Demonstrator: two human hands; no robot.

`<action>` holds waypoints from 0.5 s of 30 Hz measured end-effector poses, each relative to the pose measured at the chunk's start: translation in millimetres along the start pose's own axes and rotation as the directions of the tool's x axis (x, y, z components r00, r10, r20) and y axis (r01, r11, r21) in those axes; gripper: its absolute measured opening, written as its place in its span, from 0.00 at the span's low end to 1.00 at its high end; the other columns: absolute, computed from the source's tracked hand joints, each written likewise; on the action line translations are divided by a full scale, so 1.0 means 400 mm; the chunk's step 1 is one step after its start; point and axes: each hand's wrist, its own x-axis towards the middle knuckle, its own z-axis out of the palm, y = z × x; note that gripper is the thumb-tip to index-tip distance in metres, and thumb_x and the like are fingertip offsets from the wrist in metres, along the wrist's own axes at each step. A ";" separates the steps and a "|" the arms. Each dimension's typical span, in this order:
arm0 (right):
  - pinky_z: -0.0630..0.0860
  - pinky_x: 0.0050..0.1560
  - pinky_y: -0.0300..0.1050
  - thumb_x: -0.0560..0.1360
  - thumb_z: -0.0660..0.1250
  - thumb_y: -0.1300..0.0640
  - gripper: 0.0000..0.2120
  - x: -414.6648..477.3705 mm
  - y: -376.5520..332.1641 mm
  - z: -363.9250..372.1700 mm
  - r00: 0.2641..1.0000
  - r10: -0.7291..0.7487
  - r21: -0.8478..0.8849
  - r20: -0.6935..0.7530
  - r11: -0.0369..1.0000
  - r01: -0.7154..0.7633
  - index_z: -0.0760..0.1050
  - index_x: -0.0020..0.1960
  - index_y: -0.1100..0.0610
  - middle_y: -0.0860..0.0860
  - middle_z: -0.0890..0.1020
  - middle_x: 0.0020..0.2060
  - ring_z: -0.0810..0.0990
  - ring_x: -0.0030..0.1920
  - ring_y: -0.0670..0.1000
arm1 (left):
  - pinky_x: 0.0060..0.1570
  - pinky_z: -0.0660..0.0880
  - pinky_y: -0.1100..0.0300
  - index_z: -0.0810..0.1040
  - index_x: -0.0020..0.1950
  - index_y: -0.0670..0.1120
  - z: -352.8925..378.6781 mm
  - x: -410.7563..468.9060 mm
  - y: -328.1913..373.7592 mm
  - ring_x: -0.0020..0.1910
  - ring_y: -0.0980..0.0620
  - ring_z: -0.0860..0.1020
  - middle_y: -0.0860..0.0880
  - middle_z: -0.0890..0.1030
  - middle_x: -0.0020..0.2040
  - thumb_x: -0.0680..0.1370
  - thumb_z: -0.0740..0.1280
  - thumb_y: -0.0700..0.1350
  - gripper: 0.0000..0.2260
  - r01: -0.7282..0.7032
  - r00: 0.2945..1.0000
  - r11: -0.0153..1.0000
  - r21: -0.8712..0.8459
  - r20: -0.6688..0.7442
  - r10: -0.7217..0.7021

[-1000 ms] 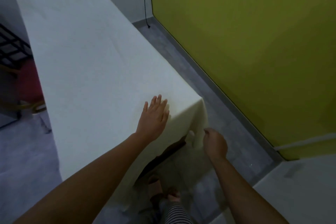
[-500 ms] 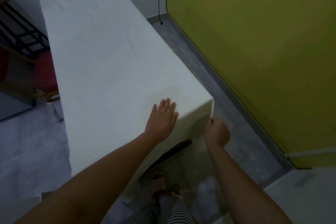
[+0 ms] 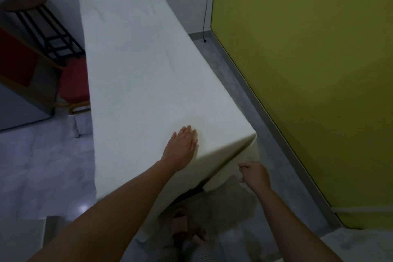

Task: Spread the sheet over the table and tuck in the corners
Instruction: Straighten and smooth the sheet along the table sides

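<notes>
Down low, a foot in a sandal (image 3: 180, 222) stands on the grey floor (image 3: 42, 166), right by the table.

The right hand (image 3: 255, 174) is below the near right corner. Its fingers (image 3: 244, 168) are curled up tight and pinch the hanging edge of the sheet (image 3: 138, 81).

A little further on, the left hand (image 3: 182, 147) lies flat on top of the sheet, near that same corner. Its fingers are straight and close together. It presses down and grips nothing.

The white sheet covers the whole top of the table and hangs down the sides. A dark strip of the table (image 3: 189, 193) peeks out under the cloth at the near end.

Further off on the left are a red chair (image 3: 74, 83) and a dark stool (image 3: 25, 1). A yellow wall (image 3: 308, 70) stands on the right.
</notes>
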 end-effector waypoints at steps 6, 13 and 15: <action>0.72 0.32 0.41 0.77 0.60 0.58 0.13 -0.027 -0.093 -0.071 0.996 -0.058 0.038 -0.065 0.997 0.060 0.82 0.55 0.54 0.53 0.85 0.44 0.82 0.34 0.46 | 0.75 0.44 0.50 0.53 0.78 0.46 -0.019 -0.052 -0.085 0.78 0.49 0.47 0.46 0.51 0.79 0.84 0.44 0.50 0.22 0.174 0.980 0.983 0.063 -0.106 -0.166; 0.74 0.50 0.41 0.79 0.59 0.59 0.15 -0.094 -0.249 -0.042 0.941 -0.213 0.083 -0.264 0.967 0.242 0.79 0.61 0.54 0.51 0.82 0.57 0.80 0.51 0.50 | 0.75 0.42 0.48 0.51 0.78 0.45 -0.060 -0.125 -0.190 0.78 0.48 0.45 0.45 0.49 0.79 0.84 0.44 0.50 0.23 0.285 0.949 0.952 0.109 -0.172 -0.264; 0.73 0.52 0.42 0.79 0.58 0.59 0.17 -0.119 -0.299 -0.003 0.922 -0.273 0.061 -0.275 0.952 0.300 0.75 0.66 0.54 0.53 0.80 0.61 0.78 0.55 0.52 | 0.75 0.41 0.48 0.50 0.78 0.45 -0.082 -0.148 -0.227 0.78 0.47 0.44 0.45 0.48 0.79 0.84 0.44 0.51 0.23 0.286 0.949 0.953 0.099 -0.167 -0.267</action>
